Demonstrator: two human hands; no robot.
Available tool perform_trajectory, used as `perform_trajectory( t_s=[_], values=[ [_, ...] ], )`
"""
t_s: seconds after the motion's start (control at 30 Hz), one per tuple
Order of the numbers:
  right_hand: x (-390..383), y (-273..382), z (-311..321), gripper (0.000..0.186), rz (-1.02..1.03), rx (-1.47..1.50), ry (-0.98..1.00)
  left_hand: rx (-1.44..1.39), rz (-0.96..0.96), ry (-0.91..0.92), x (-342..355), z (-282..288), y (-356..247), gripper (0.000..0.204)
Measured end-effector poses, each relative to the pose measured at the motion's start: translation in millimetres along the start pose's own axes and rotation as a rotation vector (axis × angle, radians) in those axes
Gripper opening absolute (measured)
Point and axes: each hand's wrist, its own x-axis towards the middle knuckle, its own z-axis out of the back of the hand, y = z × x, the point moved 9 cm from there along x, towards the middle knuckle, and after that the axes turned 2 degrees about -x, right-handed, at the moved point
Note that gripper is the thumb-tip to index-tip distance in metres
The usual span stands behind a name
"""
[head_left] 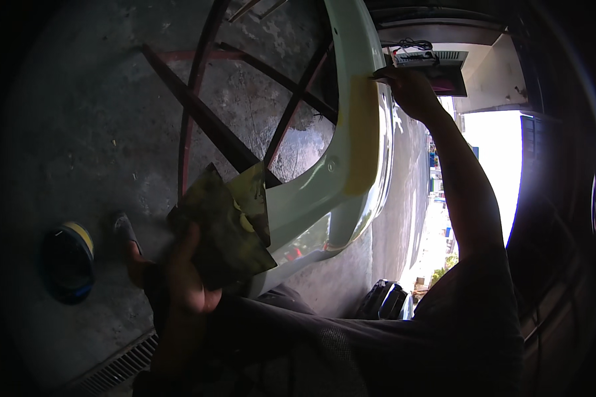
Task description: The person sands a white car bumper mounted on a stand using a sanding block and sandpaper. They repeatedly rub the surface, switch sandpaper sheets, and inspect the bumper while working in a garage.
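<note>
A pale, glossy curved panel (298, 198), shaped like a car bumper, runs from the top middle down to the lower centre. A long yellow-tan patch of what looks like filler (363, 132) covers part of it. My right hand (410, 92) reaches to the upper end of this patch, fingers pinched on a thin flat spreader (381, 78) at the panel's edge. My left hand (191, 281) grips a dark flat mixing board (212, 228), with the thumb lying over it. Yellowish paste (246, 222) is smeared on the board, which overlaps the panel's lower end in view.
Dark reddish metal bars (198, 109) cross behind the panel like a stand. A round dark tin with a blue rim (66, 264) is on the grey concrete floor (79, 152) at left. A floor grate (122, 364) lies lower left, a black bag-like object (381, 301) lower centre.
</note>
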Motion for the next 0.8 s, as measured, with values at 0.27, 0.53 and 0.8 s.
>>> perform_trajectory(
  t_s=[0.27, 0.53, 0.8],
  values=[
    [-60, 54, 4, 0.031, -0.085, 0.057, 0.174, 0.027, -0.038, -0.024, -5, -12, -6, 0.059],
    [-178, 120, -9, 0.036, -0.222, 0.24, 0.204, 0.053, 0.01, 0.091, 3, -12, 1, 0.057],
    [-191, 132, 38, 0.03, -0.442, 0.6, 0.285, 0.087, 0.055, 0.069, 3, -21, -6, 0.054]
  ],
)
